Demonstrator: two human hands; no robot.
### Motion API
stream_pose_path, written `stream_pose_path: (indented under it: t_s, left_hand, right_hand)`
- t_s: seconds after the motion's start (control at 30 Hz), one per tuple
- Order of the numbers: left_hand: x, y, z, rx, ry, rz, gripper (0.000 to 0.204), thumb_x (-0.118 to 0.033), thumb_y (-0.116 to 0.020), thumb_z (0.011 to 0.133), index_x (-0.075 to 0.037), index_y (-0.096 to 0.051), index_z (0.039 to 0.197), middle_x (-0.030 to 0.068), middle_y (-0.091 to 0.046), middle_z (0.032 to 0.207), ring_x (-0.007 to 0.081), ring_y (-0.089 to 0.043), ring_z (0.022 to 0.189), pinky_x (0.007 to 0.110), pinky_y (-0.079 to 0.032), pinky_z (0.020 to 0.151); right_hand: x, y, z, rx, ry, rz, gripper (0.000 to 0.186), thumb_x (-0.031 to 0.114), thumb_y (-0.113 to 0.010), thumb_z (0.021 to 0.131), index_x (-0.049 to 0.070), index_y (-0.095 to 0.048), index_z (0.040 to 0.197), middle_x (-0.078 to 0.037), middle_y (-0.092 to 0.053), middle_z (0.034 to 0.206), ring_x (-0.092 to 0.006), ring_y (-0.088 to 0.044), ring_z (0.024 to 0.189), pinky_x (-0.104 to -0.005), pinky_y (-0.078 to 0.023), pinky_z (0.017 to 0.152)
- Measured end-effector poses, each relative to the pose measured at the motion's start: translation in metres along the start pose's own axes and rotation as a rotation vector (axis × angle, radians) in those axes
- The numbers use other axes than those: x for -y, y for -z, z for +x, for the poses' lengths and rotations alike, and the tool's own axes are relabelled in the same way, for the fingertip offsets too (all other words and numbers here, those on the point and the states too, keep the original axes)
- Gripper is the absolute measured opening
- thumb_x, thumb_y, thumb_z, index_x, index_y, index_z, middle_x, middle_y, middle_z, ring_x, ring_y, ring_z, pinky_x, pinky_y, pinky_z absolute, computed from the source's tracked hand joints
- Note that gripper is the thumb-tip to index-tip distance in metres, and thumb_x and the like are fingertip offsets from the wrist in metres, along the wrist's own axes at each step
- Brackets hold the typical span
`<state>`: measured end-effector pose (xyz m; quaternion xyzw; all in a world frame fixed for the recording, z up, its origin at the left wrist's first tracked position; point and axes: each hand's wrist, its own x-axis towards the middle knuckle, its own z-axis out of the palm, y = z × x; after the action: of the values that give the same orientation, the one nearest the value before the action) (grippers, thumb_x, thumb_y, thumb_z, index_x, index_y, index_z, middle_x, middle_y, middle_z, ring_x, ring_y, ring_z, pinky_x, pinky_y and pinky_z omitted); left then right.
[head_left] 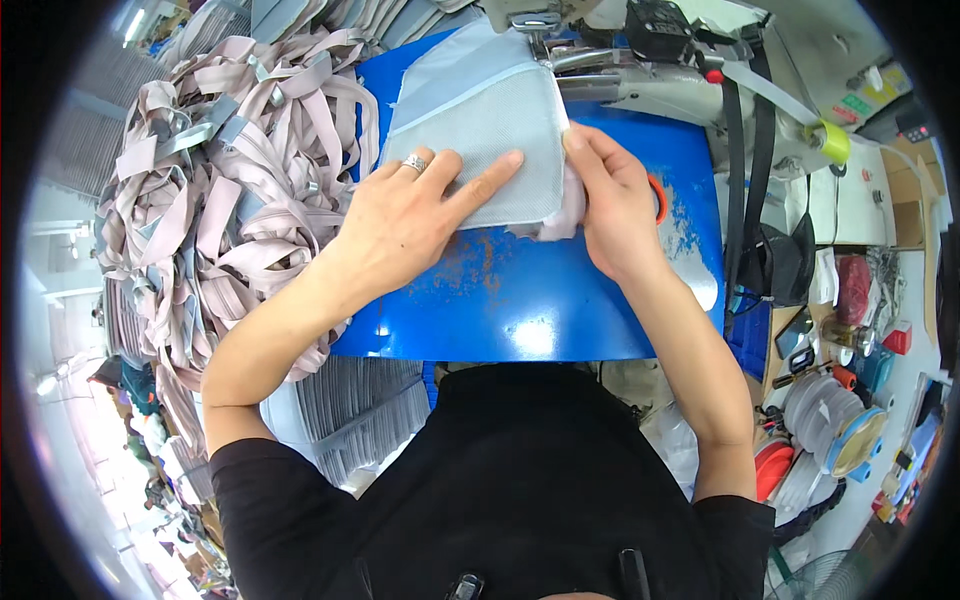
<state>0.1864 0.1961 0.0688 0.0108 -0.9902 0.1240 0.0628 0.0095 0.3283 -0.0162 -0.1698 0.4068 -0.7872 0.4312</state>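
Note:
A grey-blue fabric panel (505, 115) with a lighter band across it lies on a blue sewing table (480, 310). Its upper right edge reaches the presser foot (537, 42) of a sewing machine (650, 85). My left hand (400, 215), a ring on one finger, rests on the panel with the index finger stretched out. At the panel's right edge, my right hand (618, 205) pinches the fabric between thumb and fingers. Pale pink cloth (562, 212) shows beneath the panel's lower right corner. Just right of that hand, an orange-red curved handle (659, 198) is partly hidden.
A large tangled heap of pale pink straps (250, 180) borders the table on the left. Stacked grey panels (355, 410) sit below the table's left front edge. Black straps (748, 170) hang at the right, near a shelf with spools (825, 410).

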Motion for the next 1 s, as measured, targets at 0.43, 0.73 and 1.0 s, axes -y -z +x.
stream_pose_path:
  t_s: [0.43,0.73,1.0]
  left_hand:
    - [0.024,0.058,0.039,0.172,-0.195,0.121,0.078,-0.007,-0.068,0.084,-0.031,-0.049,0.155,0.0066,-0.049,0.087,0.0208,-0.061,0.062,0.034,-0.055,0.054]
    - [0.076,0.055,0.083,0.157,-0.274,0.152,0.066,-0.005,-0.066,0.081,-0.025,-0.062,0.144,0.0105,-0.057,0.095,0.028,-0.068,0.07,0.039,-0.057,0.064]
    - [0.068,0.062,0.098,0.146,-0.307,0.228,0.058,-0.004,-0.067,0.079,-0.013,-0.069,0.136,0.0122,-0.062,0.095,0.0297,-0.07,0.072,0.039,-0.056,0.068]
  right_hand:
    - [0.002,0.006,0.0,0.108,0.119,-0.191,0.03,0.013,-0.061,0.105,-0.004,-0.063,0.13,-0.002,-0.072,0.093,-0.0031,-0.062,0.076,-0.0195,-0.047,0.064]
    - [0.0,-0.002,0.048,0.098,0.143,-0.112,0.028,0.012,-0.063,0.103,-0.006,-0.065,0.124,-0.008,-0.074,0.099,-0.0083,-0.066,0.085,-0.025,-0.052,0.074]
    - [-0.007,0.001,0.053,0.086,0.161,-0.147,0.025,0.01,-0.064,0.102,-0.006,-0.066,0.121,-0.007,-0.075,0.101,-0.0062,-0.067,0.084,-0.0219,-0.053,0.073]
